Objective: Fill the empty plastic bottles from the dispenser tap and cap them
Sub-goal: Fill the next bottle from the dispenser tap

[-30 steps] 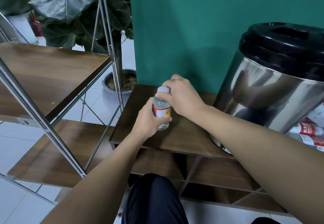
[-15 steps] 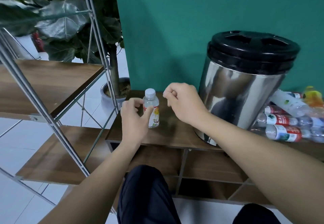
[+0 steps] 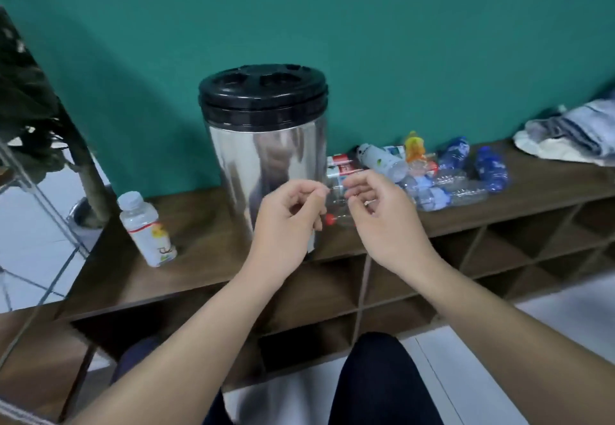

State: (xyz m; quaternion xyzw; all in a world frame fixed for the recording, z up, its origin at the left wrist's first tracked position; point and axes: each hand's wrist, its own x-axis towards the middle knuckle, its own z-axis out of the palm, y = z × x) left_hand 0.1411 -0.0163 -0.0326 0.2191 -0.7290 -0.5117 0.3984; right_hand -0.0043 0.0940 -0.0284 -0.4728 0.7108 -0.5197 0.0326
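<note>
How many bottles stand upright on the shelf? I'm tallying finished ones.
1: the capped bottle stands left of the dispenser. The pile of bottles to its right lies flat; some may be hidden.

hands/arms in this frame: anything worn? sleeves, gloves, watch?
Left hand and right hand are both bare: no gloves, rings or watch visible. Forearms are uncovered to the frame edge, so no sleeves show. Dark trousers cover the knees below.

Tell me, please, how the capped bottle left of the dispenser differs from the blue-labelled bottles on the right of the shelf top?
The capped bottle stands upright; the blue-labelled bottles lie on their sides. It stands alone left of the dispenser; they lie in a pile with other bottles. Its label is white with red and yellow; theirs are blue. All are clear plastic.
</note>
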